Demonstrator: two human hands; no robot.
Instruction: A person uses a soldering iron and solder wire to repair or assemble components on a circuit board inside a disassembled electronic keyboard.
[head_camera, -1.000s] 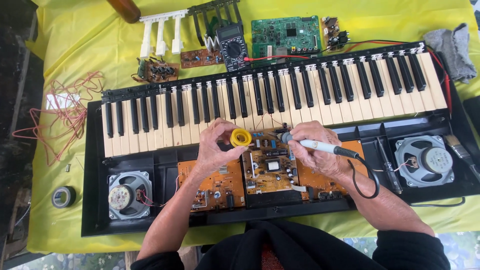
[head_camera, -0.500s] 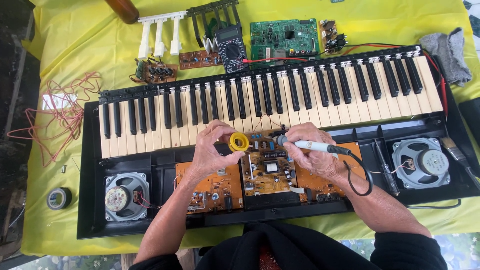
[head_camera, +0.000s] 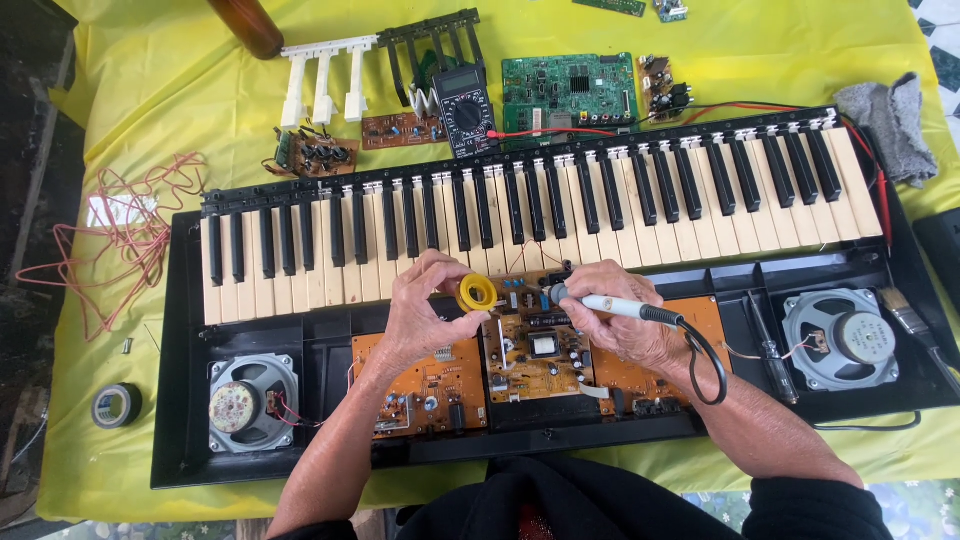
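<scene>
I see my left hand (head_camera: 425, 310) pinching a small yellow spool (head_camera: 477, 294), maybe solder wire, though it is too small for me to be sure. The spool sits just above the middle circuit board (head_camera: 535, 350), close to the white keys of the open keyboard (head_camera: 540, 210). My right hand (head_camera: 620, 325) is closed around a soldering iron (head_camera: 610, 305), held like a pen. Its tip points left, toward the spool, and the two are very near each other. A black cord (head_camera: 705, 355) loops from the iron's back end over my wrist.

Orange boards (head_camera: 430, 385) lie on both sides of the middle one. One round speaker (head_camera: 250, 400) sits at the left end of the case and another speaker (head_camera: 838, 338) at the right end. On the yellow table (head_camera: 130, 110) past the keys I see a black multimeter (head_camera: 465, 110), a green board (head_camera: 570, 85), pink wire (head_camera: 120, 235), a grey rag (head_camera: 895, 120) and a roll of tape (head_camera: 115, 405).
</scene>
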